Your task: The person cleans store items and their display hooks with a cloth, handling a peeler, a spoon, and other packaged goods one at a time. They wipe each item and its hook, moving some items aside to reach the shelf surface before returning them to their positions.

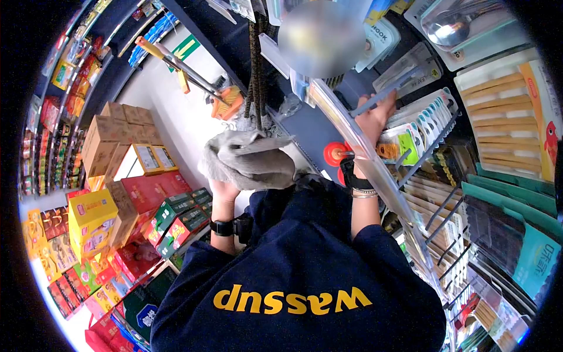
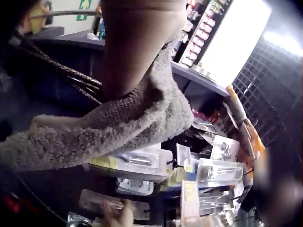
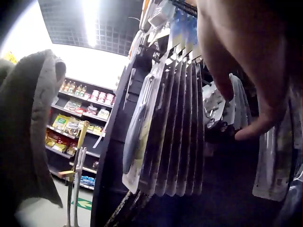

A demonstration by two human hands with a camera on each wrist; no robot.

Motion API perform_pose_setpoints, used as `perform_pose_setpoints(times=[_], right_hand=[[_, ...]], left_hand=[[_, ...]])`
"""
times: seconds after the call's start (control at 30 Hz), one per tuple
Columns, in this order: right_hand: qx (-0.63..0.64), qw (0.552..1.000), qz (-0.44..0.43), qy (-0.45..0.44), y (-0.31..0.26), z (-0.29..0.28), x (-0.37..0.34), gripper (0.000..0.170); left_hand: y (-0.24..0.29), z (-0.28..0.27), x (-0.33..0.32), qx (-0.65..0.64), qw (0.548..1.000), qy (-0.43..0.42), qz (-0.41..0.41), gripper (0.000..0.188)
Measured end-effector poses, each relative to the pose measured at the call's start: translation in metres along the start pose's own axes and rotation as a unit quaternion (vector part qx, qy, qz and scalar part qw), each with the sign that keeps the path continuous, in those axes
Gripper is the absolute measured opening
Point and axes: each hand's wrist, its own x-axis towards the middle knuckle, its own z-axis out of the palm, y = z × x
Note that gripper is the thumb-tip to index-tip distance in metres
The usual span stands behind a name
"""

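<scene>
A grey fleecy cloth (image 1: 249,164) hangs bunched in my left hand (image 1: 224,190), which grips it in front of my body. In the left wrist view the cloth's fuzzy edge (image 2: 94,142) stretches below the hand, and its folds hide the fingertips. My right hand (image 1: 376,120) reaches in among hanging packs on the shelf wall. From the right wrist its fingers (image 3: 265,123) show spread and slightly bent, with a fingertip right at the small clear packs (image 3: 220,111). Beside them hangs a row of carded packs (image 3: 175,127) with a grey-handled utensil on the front one.
A clear shelf-edge strip (image 1: 375,170) runs beside my right forearm. Blister packs (image 1: 419,126) and wooden-handled utensils (image 1: 501,117) hang on the right. Stacked cartons (image 1: 117,132) and colourful boxes (image 1: 94,220) stand on the left. Dark cords (image 1: 255,70) dangle ahead.
</scene>
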Motion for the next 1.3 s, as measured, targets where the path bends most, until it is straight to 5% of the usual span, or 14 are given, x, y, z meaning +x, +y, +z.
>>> perform_pose_setpoints(times=[0.03, 0.07, 0.27, 0.57, 0.63, 0.7, 0.8, 1.07, 1.3], right_hand=[[0.006, 1.000, 0.000, 0.030, 0.001, 0.001, 0.004, 0.068], [0.012, 0.998, 0.000, 0.059, 0.003, 0.001, 0.006, 0.073], [0.053, 0.992, 0.002, 0.115, 0.010, 0.008, 0.018, 0.080], [0.103, 0.985, 0.048, 0.130, 0.019, 0.007, 0.030, 0.074], [0.083, 0.987, 0.049, 0.127, 0.030, 0.010, 0.031, 0.066], [0.032, 0.986, -0.074, 0.147, 0.067, 0.018, 0.039, 0.046], [0.215, 0.958, 0.024, 0.190, 0.055, 0.022, 0.042, 0.032], [0.067, 0.987, 0.017, 0.148, 0.039, 0.014, 0.039, 0.028], [0.178, 0.970, -0.010, 0.163, 0.024, 0.019, 0.038, 0.029]], left_hand=[[-0.004, -0.004, 0.002, 0.227, 0.973, 0.003, 0.037, 0.048], [-0.006, -0.005, 0.000, 0.254, 0.966, 0.005, 0.045, 0.047], [-0.019, -0.010, -0.008, -0.053, 0.997, 0.027, -0.047, 0.046], [-0.027, -0.009, -0.025, -0.233, 0.965, 0.006, -0.121, 0.043], [-0.028, -0.008, -0.026, -0.253, 0.959, 0.004, -0.129, 0.043], [-0.030, -0.007, -0.025, -0.256, 0.958, 0.007, -0.129, 0.042], [-0.028, -0.006, -0.017, -0.233, 0.966, 0.004, -0.111, 0.042], [-0.017, 0.010, -0.001, -0.179, 0.980, -0.036, -0.077, 0.040], [-0.025, 0.012, -0.004, -0.165, 0.983, -0.035, -0.075, 0.040]])
